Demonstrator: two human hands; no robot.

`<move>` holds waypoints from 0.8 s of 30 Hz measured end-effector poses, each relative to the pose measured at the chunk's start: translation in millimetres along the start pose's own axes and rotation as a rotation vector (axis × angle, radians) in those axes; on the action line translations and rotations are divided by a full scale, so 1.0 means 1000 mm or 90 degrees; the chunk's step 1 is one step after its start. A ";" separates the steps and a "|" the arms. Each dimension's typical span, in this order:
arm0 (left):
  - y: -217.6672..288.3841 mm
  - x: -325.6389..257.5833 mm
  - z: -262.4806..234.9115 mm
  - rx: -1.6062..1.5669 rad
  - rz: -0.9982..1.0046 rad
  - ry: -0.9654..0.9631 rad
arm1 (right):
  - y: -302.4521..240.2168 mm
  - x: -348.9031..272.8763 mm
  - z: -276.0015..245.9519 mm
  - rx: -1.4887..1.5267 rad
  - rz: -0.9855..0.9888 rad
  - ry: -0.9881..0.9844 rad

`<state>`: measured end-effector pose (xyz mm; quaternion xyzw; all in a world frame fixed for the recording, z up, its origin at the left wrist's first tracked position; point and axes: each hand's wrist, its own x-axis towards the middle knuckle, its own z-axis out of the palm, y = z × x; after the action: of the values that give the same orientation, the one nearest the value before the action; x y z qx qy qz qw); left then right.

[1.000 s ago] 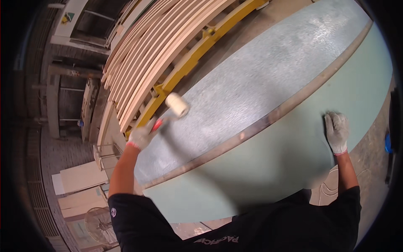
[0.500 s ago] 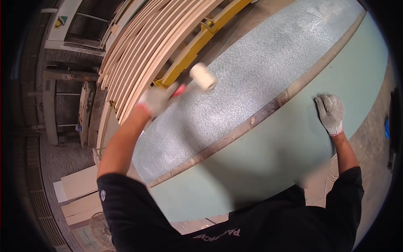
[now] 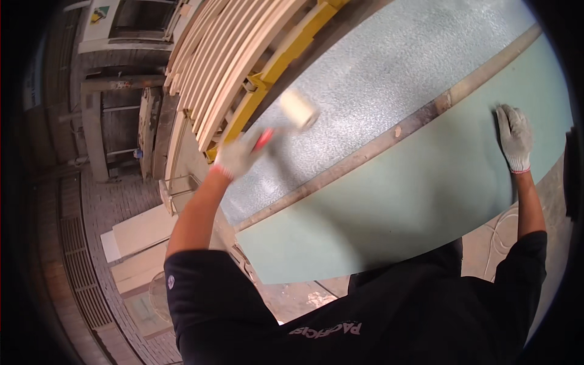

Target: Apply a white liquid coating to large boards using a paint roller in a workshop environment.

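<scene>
My left hand, in a white glove, grips the red handle of a paint roller whose white head hovers over a wet, glossy textured panel. The roller is blurred with motion. My right hand, also gloved, lies flat with fingers spread on a pale green board in front of me. A worn wooden strip separates the green board from the glossy panel.
A stack of long pale wooden slats rests on a yellow metal frame beyond the panel. Cut boards lie on the floor at my left. Metal machinery stands at the far left.
My left hand has swung the roller from the near left edge of the glossy panel upward and to the right. My right hand has stayed flat on the green board.
</scene>
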<state>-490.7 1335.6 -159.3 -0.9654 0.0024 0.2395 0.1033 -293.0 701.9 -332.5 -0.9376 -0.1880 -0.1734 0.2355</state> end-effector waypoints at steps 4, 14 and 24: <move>-0.066 -0.161 0.039 0.127 -0.160 -0.241 | 0.009 -0.004 0.005 -0.016 -0.042 0.019; 0.024 -0.087 0.007 0.060 -0.202 -0.080 | -0.005 -0.003 0.007 0.080 -0.107 0.094; 0.300 0.222 -0.191 0.109 0.048 -0.050 | 0.163 0.069 -0.080 0.306 -0.071 0.156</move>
<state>-221.8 1013.9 -156.1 -0.9420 0.0549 0.2799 0.1766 -181.1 546.9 -298.2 -0.8151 -0.2450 -0.2485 0.4625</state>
